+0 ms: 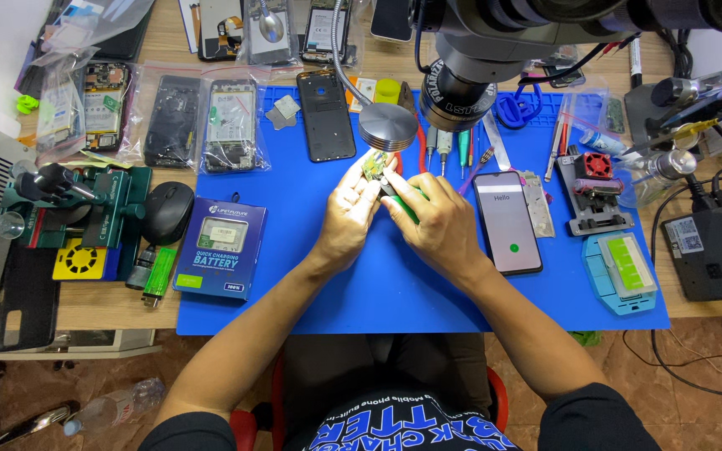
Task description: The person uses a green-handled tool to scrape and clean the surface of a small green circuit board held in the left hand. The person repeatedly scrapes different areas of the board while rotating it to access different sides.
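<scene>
Materials as I see them: matt blue rubbery mat (311, 284) over a pale wooden table (110, 305); glossy black glass on the lit phone (507, 222); brushed metal disc (388, 126); clear shiny plastic bags (173, 117); printed blue cardboard box (220, 247); smooth matt black plastic mouse (167, 212); my right hand (438, 225) grips a green plastic handle (405, 206)

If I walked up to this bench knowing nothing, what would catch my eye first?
Probably the bright blue mat covering the desk, with both hands at its middle: the left hand pinches a small circuit board, and the right hand grips a green-handled tool against it. Right of them lies a phone with a lit screen; a microscope head hangs above.
</scene>
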